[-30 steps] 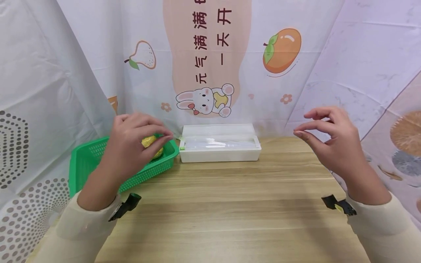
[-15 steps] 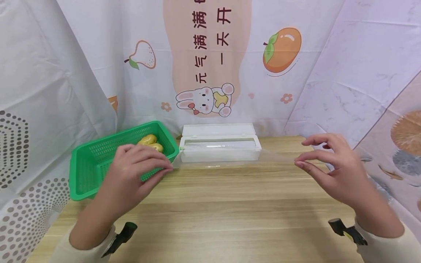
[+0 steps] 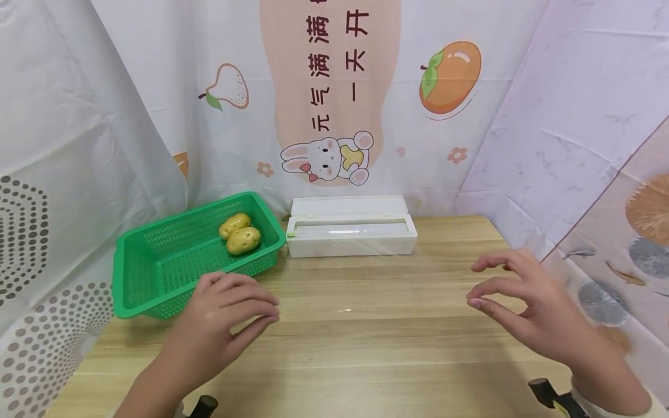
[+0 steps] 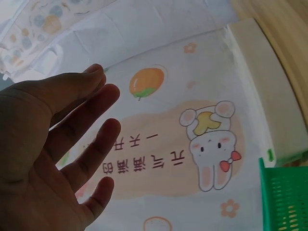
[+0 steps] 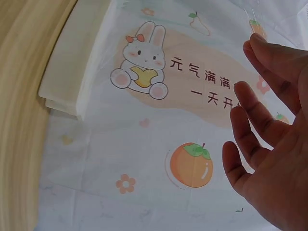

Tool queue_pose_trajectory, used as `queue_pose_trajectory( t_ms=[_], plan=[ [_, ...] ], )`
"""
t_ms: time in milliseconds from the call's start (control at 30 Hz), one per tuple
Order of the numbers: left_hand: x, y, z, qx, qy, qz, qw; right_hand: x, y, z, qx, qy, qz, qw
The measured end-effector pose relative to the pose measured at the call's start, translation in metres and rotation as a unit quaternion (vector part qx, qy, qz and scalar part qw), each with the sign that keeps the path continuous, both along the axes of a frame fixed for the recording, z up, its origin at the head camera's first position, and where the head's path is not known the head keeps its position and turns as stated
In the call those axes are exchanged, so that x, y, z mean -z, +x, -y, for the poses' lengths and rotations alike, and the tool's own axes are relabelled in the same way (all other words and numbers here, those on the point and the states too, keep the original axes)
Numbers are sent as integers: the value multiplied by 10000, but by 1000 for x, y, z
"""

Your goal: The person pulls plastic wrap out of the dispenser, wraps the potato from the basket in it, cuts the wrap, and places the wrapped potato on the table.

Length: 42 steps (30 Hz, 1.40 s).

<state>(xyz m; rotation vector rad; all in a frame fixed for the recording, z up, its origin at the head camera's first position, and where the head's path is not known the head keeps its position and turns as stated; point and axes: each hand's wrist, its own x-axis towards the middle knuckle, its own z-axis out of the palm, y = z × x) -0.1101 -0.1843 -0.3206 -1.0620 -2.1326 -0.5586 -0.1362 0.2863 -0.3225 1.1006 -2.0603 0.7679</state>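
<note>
Clear cling film (image 3: 343,310) stretches across the table between the two hands, so thin that mainly a few glints show. Its near left edge is pinched between thumb and forefinger of the left hand (image 3: 225,316). On the other side, the right hand (image 3: 522,305) pinches the film in the same way, its other fingers spread. Creased film also shows above the right fingertips in the right wrist view. Behind them stands a white cling film box (image 3: 351,247) with its lid raised and a roll (image 3: 350,229) inside. The film's far edge is hard to make out.
A green plastic basket (image 3: 121,278) stands at the left, close beside the box. Two yellow potatoes (image 3: 243,240) lie in its right end. Printed curtain cloth (image 3: 434,157) hangs round the wooden table (image 3: 334,371) at the back and sides.
Both hands have come down and toward the body, drawing the film out from the box over the table. The basket's potatoes are now uncovered by the left hand.
</note>
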Motion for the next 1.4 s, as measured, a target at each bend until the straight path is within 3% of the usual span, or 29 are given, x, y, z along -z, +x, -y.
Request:
queue_pose_trajectory(
  t_ms=[233, 400, 567, 733, 1067, 1233, 1400],
  plan=[
    [27, 5, 0, 122, -197, 323, 9992, 25, 8, -10, 117, 375, 381, 9985],
    [43, 9, 3, -89, -431, 678, 9967, 47, 9, -14, 182, 711, 630, 9953],
    [65, 9, 4, -283, -753, 972, 9920, 67, 10, -15, 402, 1225, 1080, 9858],
    [85, 5, 3, -393, -1023, 1345, 9848, 83, 8, -11, 260, 1356, 1504, 9789],
    [103, -9, 2, -716, -1470, 1895, 9682, 98, -3, 3, 289, 1810, 1784, 9667],
    [112, -14, 2, -815, -1756, 2199, 9561, 106, -8, 8, 367, 1955, 1952, 9604],
    [117, -17, 0, -828, -1835, 2391, 9499, 109, -11, 10, 360, 1973, 2389, 9501]
  ],
)
